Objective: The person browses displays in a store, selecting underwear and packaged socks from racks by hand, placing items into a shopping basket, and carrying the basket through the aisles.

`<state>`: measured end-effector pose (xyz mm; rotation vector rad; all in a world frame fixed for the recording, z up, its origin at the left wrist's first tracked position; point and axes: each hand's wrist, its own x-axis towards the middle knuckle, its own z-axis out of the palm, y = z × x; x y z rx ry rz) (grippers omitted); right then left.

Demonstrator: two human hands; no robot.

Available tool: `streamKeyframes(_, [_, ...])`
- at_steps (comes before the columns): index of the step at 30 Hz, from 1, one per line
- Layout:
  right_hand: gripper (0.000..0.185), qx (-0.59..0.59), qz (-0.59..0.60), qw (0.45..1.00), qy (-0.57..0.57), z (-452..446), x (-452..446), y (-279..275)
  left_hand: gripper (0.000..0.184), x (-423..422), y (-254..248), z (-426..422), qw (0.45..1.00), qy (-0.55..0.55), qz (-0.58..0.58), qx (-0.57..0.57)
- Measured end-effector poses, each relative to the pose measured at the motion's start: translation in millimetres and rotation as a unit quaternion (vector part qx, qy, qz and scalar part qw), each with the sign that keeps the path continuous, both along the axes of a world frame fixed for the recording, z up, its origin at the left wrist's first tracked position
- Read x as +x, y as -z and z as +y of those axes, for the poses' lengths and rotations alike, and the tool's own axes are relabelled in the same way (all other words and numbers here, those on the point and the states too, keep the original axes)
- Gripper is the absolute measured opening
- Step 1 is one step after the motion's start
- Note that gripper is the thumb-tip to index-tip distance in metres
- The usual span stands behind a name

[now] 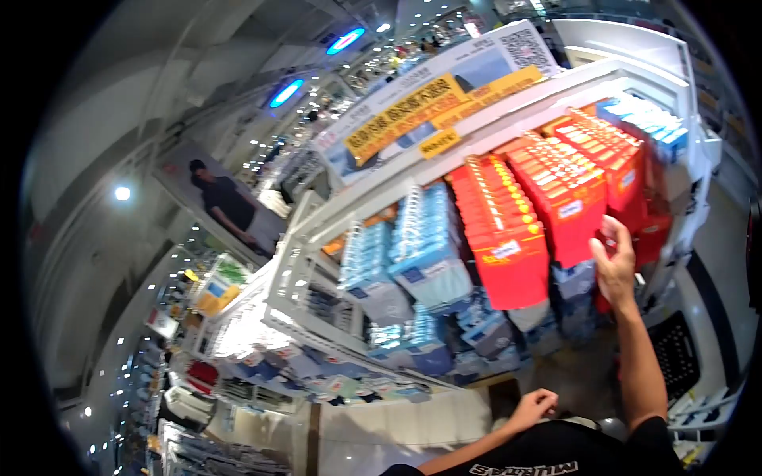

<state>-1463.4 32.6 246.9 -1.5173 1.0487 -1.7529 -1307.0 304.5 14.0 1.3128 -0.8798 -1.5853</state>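
Note:
My right hand [616, 258] is raised at the right side of the display rack, its thumb and fingers apart. It is close to a row of red hanging packs [568, 208] with white labels; whether the fingertips touch them I cannot tell. Left of that row hangs another row of red packs [506, 250]. A further red row [627, 174] hangs behind my fingers. My left hand [534, 406] is low in front of my black shirt, its fingers loosely curled, and I see nothing in it.
The white rack [290, 313] also holds light blue packs [432, 262] on the left, and more blue packs [488, 329] below. A printed sign [429, 111] stands along its top. A black perforated crate [671, 357] is at the right. Other clothing displays [190, 404] stand at the lower left.

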Motion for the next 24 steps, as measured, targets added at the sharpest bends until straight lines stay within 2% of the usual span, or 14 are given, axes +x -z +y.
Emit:
streamKeyframes(2, [0.050,0.009,0.012,1.000,-0.002,5,-1,-15,0.023,0,-4,0,0.999,0.001,0.002,0.032])
streamKeyframes(4, [0.057,-0.028,-0.011,0.999,-0.015,-20,2,2,0.022,2,2,-1,0.998,-0.012,0.017,0.052])
streamKeyframes(9, [0.068,-0.003,-0.006,1.000,-0.019,-45,3,-9,0.022,-4,-8,-4,0.997,-0.017,0.044,0.064])
streamKeyframes(10, [0.069,-0.017,-0.022,0.999,-0.039,-47,4,-11,0.022,-5,-2,-4,0.995,-0.018,0.065,0.069])
streamKeyframes(15, [0.070,-0.055,-0.015,0.995,-0.076,-58,5,-7,0.023,-9,-7,-7,0.998,-0.015,0.014,0.057])
streamKeyframes(18, [0.074,-0.006,0.009,0.998,-0.058,-42,5,-27,0.024,-12,-26,-8,0.998,-0.006,-0.015,0.053])
streamKeyframes(19, [0.076,-0.015,-0.005,0.997,-0.073,-52,2,-18,0.026,-13,-23,-8,0.999,-0.006,-0.018,0.051])
streamKeyframes(20, [0.075,-0.017,0.013,0.998,-0.052,-55,0,-17,0.028,-14,-20,-10,0.997,0.002,-0.036,0.070])
streamKeyframes(24, [0.067,0.002,-0.016,0.996,-0.086,-62,-5,-19,0.029,-17,-32,-15,0.998,0.000,-0.047,0.043])
